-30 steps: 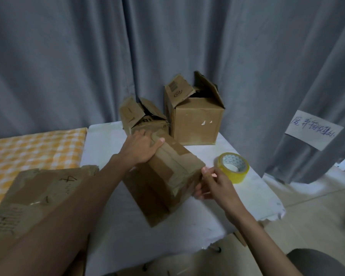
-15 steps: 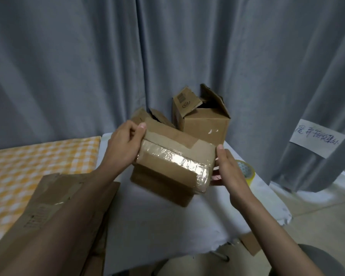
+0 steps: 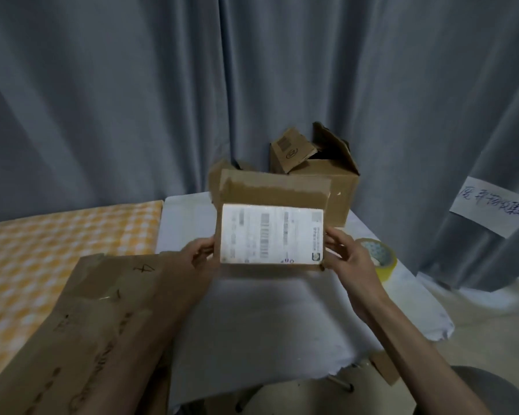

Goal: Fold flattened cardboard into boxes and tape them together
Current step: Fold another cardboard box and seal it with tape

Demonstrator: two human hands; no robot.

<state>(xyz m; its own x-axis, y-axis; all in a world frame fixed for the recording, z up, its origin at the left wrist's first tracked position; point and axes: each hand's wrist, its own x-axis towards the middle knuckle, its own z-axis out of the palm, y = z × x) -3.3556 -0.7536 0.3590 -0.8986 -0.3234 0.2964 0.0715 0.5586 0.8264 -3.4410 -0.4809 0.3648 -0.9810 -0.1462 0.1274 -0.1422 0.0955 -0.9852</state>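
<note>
i've got the small cardboard box (image 3: pixel 270 211) up off the table (image 3: pixel 252 324), held in the air between both hands, its broad face turned toward me. a white shipping label (image 3: pixel 271 233) covers most of that face, glossy and rectangular; the print on it is smeared by blur and i can't read any of it. above the label runs a strip of rough brown board where the surface looks torn or peeled.

my left hand (image 3: pixel 203 253) grips the box's left edge, fingers curled round it. my right hand (image 3: pixel 346 253) pinches the right edge, thumb on the front, fingers wrapped behind and out of sight. the hands are well apart, one at each end.

behind the box stands an open brown carton (image 3: pixel 339 187), flaps creased and sticking up; the held box hides its lower left part. another box's flaps (image 3: pixel 243 164) just peek over the top edge, the rest is covered.

a roll of yellowish tape (image 3: pixel 381 257) lies on the white cloth of the table, half hidden by my right hand. flattened cardboard (image 3: pixel 81 339) with dark scribbles lies at lower left, cut off by the frame, over an orange checked cloth (image 3: pixel 57 250). grey pleated curtain (image 3: pixel 132 100) behind, with a handwritten paper note (image 3: pixel 493 206) on it, illegible to me.
</note>
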